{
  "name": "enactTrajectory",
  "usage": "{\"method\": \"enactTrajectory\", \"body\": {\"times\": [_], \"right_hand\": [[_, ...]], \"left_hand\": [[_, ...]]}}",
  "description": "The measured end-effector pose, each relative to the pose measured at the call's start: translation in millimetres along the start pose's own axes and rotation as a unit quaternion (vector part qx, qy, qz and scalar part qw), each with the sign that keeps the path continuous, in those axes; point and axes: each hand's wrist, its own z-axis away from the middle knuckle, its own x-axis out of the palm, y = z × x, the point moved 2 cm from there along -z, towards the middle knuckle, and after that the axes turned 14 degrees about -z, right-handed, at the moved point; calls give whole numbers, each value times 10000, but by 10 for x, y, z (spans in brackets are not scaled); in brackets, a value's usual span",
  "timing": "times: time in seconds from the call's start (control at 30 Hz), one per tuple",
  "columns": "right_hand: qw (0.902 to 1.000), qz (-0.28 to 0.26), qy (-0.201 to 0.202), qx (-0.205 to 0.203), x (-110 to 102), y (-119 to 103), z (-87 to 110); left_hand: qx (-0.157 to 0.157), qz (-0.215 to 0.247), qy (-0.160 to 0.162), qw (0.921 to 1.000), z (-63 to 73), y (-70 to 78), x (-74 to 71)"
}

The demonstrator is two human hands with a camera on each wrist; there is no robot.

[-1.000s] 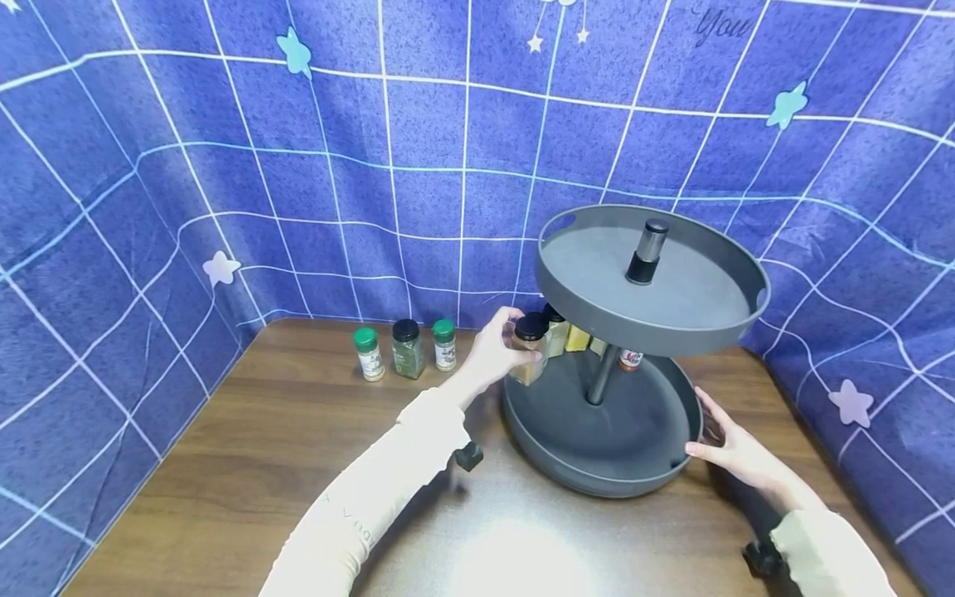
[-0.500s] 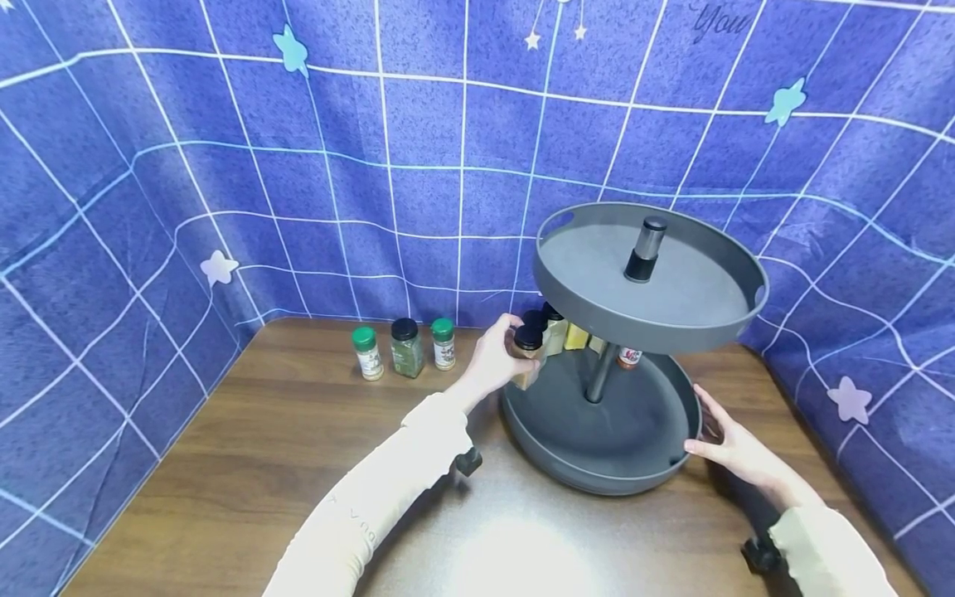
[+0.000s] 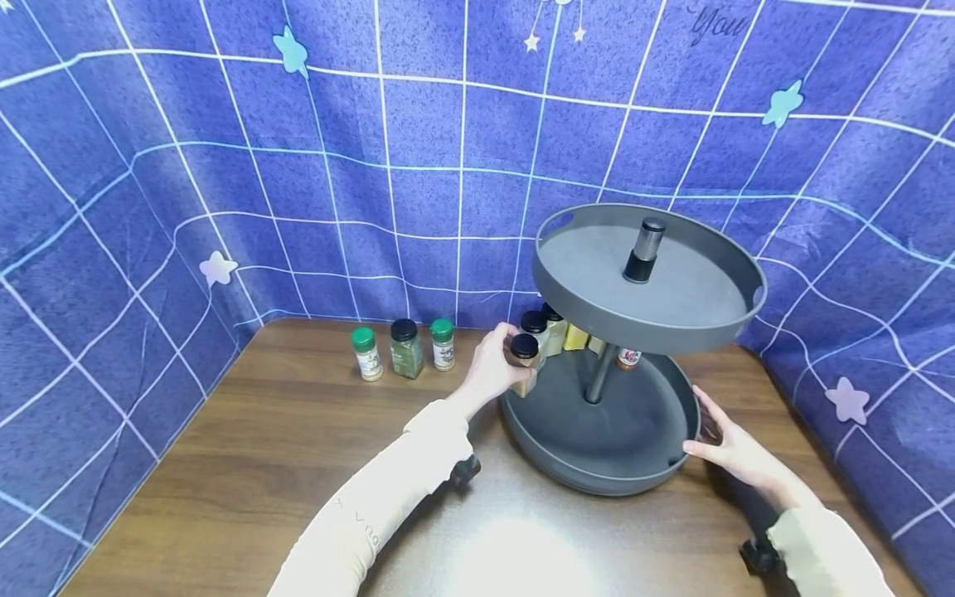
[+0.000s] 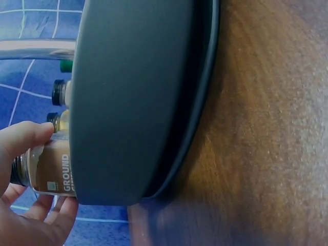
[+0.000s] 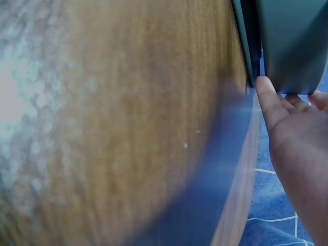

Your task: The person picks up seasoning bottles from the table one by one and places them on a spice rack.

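My left hand (image 3: 488, 365) grips a spice jar (image 3: 524, 365) with a black lid at the left edge of the lower tray (image 3: 597, 481) of a grey two-tier turntable. In the left wrist view, "GROUND" shows on the brown jar (image 4: 51, 166), held between thumb and fingers. Right behind it in the tray is another black-lidded jar (image 3: 534, 325). My right hand (image 3: 746, 456) rests against the tray's right side, fingers spread and touching the outer wall. In the right wrist view, straight fingers of this hand (image 5: 297, 133) meet the tray's wall.
Several more containers, one a red-and-white bottle (image 3: 628, 357), stand at the lower tray's back. The upper tray (image 3: 589, 257) overhangs them. Left on the wooden table are two green-capped shakers (image 3: 369, 356) and a black-lidded herb jar (image 3: 406, 352). A blue curtain (image 3: 336, 207) hangs behind.
My left hand has drawn the spice jar slightly toward me and left, uncovering the black-lidded jar behind it. The right hand has stayed at the tray's side.
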Motion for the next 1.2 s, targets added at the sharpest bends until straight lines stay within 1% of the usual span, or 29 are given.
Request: {"method": "enactTrajectory", "body": {"times": [0.07,0.13,0.2,0.23,0.3,0.33,0.47,0.63,0.73,0.83,1.03,1.2], "right_hand": [[10000,-30,-14,-48,0,2,1],[9999,-58,-21,-86,-2,5,2],[9999,-75,-16,-111,-5,9,1],[9999,-78,-13,-117,-6,10,1],[9999,-76,-3,-128,-8,12,0],[9999,-74,-6,-131,-9,12,-1],[9999,-69,-8,-137,-9,15,2],[10000,24,8,-67,-6,17,7],[9999,110,32,2,-4,20,5],[9999,154,61,30,-9,28,6],[9999,98,52,32,-18,38,3],[9999,34,43,88,-12,31,0]], "left_hand": [[43,57,78,9999,15,9,-2],[125,10,211,9997,28,16,0],[137,-24,265,9996,38,20,0],[104,-31,240,9997,38,23,0],[51,-101,138,9998,38,23,-1],[-11,-95,15,10000,36,20,-5],[-72,-71,-347,9993,37,21,-49],[-58,239,-610,9978,44,35,-147],[2,315,-776,9965,44,40,-202],[34,293,-938,9952,50,46,-258],[-61,252,-1057,9941,80,63,-405],[-58,141,-986,9950,96,66,-528]]}}
